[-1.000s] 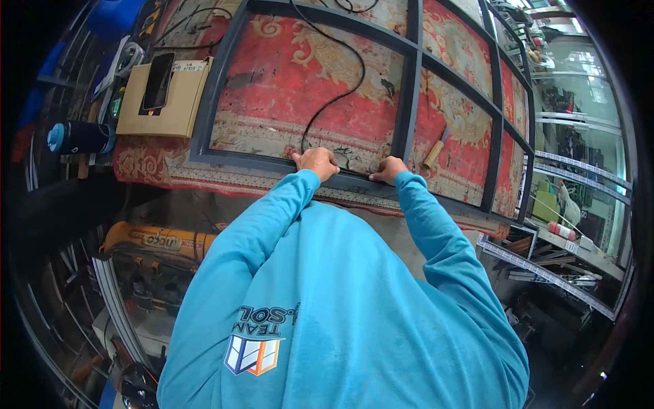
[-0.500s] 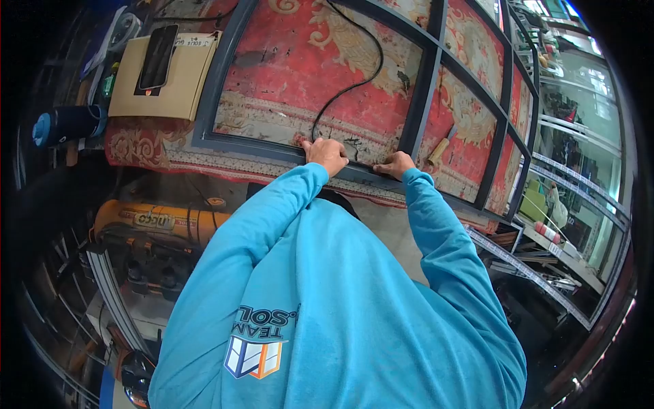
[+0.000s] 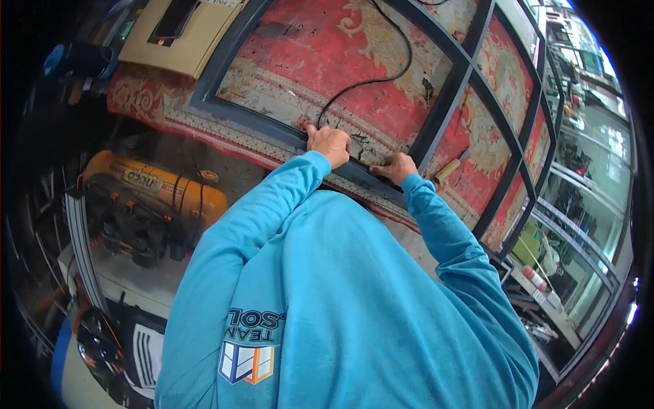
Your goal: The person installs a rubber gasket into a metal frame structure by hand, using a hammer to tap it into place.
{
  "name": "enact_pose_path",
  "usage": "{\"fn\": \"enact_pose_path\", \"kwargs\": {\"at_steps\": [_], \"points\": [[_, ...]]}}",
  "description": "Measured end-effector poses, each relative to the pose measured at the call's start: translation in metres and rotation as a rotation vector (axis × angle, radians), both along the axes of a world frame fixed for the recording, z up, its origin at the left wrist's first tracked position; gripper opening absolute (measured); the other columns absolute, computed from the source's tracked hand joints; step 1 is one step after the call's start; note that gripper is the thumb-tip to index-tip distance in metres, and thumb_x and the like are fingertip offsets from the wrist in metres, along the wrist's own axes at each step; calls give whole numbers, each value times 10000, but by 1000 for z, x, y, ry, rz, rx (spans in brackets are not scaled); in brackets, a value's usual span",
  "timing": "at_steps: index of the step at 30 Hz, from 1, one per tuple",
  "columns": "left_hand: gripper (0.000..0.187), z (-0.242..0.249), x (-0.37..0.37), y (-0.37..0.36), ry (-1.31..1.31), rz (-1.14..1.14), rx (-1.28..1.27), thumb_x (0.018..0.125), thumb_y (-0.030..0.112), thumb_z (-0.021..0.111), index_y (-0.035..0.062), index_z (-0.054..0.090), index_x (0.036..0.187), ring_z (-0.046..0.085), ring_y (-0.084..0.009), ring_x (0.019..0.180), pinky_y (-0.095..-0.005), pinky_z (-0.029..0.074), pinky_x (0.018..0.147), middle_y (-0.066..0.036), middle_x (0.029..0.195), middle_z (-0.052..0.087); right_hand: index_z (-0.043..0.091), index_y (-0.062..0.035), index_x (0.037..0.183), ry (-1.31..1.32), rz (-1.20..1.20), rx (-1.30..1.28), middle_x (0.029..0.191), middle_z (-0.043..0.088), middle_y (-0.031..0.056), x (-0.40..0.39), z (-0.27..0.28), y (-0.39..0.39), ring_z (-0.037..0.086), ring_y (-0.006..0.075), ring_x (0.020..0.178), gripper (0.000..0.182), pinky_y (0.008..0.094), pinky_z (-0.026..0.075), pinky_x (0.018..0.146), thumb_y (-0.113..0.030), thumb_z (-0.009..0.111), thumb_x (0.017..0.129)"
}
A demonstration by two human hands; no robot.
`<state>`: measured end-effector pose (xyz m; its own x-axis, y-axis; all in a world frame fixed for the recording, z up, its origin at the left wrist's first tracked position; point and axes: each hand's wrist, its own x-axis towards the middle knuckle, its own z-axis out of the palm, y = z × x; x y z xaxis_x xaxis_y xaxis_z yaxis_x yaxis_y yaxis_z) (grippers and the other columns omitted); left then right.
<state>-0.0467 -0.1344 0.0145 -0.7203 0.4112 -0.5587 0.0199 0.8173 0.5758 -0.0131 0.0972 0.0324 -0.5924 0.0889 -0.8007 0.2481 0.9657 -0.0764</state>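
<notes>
A large dark grey metal frame [image 3: 436,133] with crossbars lies on a red patterned cloth [image 3: 306,61]. My left hand [image 3: 329,146] is closed over its near bar, knuckles up. To the right along that same bar, my right hand [image 3: 395,168] has its fingers bent and pressed against the edge. A thin black cord [image 3: 364,83] curves across the opening and ends at my left hand; whether the fingers hold it is hidden. Right of my right hand lies a scraper-like tool with a light handle [image 3: 447,170], inside the neighbouring opening.
A cardboard box [image 3: 197,48] with a phone [image 3: 175,22] on it stands at the upper left, near a dark blue bottle [image 3: 80,60]. Below the table's edge sits an orange air compressor [image 3: 153,183]. Glass panels and metal profiles [image 3: 593,177] line the right side.
My view has shifted, so the box and bottle sit higher and more of the compressor shows. Both hands stay on the near bar, in nearly the same places.
</notes>
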Motion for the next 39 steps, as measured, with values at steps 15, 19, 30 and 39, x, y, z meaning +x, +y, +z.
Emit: {"fn": "enact_pose_path", "kwargs": {"at_steps": [15, 19, 30, 39], "points": [[108, 10, 26, 28, 85, 99, -207, 838, 282, 722, 223, 750, 925, 565, -241, 1123, -570, 265, 1024, -21, 986, 715, 728, 8, 873, 276, -17, -261, 825, 707, 196, 26, -20, 0, 686, 336, 800, 460, 445, 527, 734, -436, 773, 762], [109, 20, 27, 30, 45, 160, -190, 809, 290, 758, 226, 761, 897, 561, -241, 1120, -576, 229, 1060, -18, 970, 715, 714, 18, 874, 373, 69, -375, 818, 699, 202, 23, -32, 6, 682, 341, 802, 465, 452, 519, 744, -432, 766, 769], [143, 10, 24, 32, 84, 169, -227, 765, 292, 777, 205, 765, 878, 594, -237, 1066, -516, 278, 1005, -25, 910, 725, 726, -39, 845, 415, 149, -392, 870, 710, 176, 16, -31, -3, 678, 351, 854, 364, 457, 527, 758, -392, 765, 765], [108, 9, 26, 34, 124, 174, -244, 763, 282, 779, 210, 770, 843, 635, -237, 984, -489, 300, 970, -37, 862, 730, 739, -48, 903, 317, 96, -372, 881, 714, 177, 10, -27, -17, 691, 335, 865, 371, 443, 534, 786, -384, 771, 747]]}}
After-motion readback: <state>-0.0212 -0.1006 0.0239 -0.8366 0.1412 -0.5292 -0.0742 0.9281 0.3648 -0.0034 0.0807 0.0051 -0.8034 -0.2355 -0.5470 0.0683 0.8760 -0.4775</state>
